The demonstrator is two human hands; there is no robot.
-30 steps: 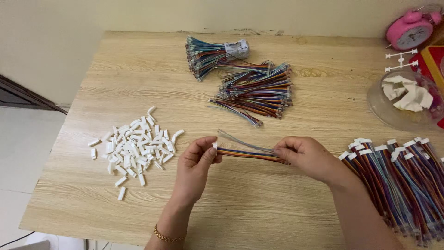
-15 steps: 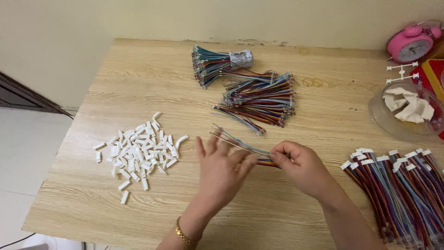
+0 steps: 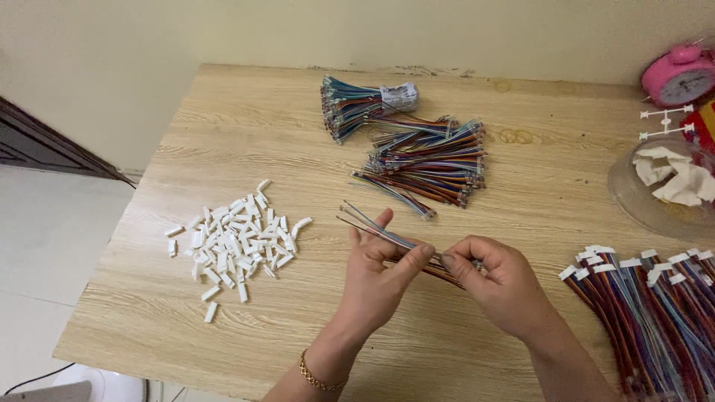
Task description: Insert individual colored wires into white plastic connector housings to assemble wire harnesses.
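Both my hands hold one short strip of coloured wires [image 3: 370, 225] above the wooden table [image 3: 223, 119]. My left hand [image 3: 376, 277] pinches the strip between thumb and fingers, with its bare ends sticking out up and left. My right hand [image 3: 495, 279] is closed around the other end of the same strip. A scattered heap of small white plastic connectors [image 3: 234, 242] lies to the left of my left hand.
A loose pile of coloured wire strips [image 3: 428, 160] lies beyond my hands, with a taped bundle [image 3: 361, 104] behind it. Wire strips with white connectors fitted [image 3: 648, 313] lie at the right. A clear bowl with crumpled paper [image 3: 663, 186] and a pink alarm clock [image 3: 681, 74] stand far right.
My left hand shifted right along the wire strip and changed its grip, fingers spreading then pinching again. The strip's free end now points up and left. The camera view moved slightly.
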